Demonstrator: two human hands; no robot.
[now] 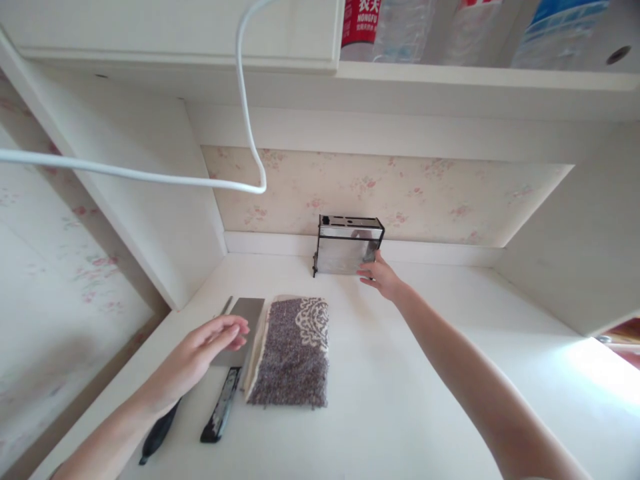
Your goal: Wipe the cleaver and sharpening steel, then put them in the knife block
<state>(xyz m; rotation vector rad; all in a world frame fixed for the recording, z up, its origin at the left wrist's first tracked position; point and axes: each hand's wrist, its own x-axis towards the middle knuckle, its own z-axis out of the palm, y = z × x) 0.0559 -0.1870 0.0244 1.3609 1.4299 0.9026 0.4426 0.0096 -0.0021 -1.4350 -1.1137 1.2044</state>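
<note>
My right hand [381, 275] grips the lower right edge of a silver and black metal knife rack [345, 253] with slots along its top, which stands against the back wall. My left hand [213, 340] hovers with loosely bent fingers and holds nothing. Beneath it lies a cleaver with a wide grey blade [250, 313] and a black and silver handle [220, 407]. Partly hidden under my left forearm is a thin tool with a black handle [161, 430]. A folded purple-grey cloth [293, 360] with a cream pattern lies to the right of the cleaver.
A white cable [175, 179] hangs across the upper left. Overhead, a white shelf [450, 73] carries several plastic bottles [405, 30]. White side panels [135, 167] bound the white counter [400, 400], and floral wallpaper [360, 190] covers the back.
</note>
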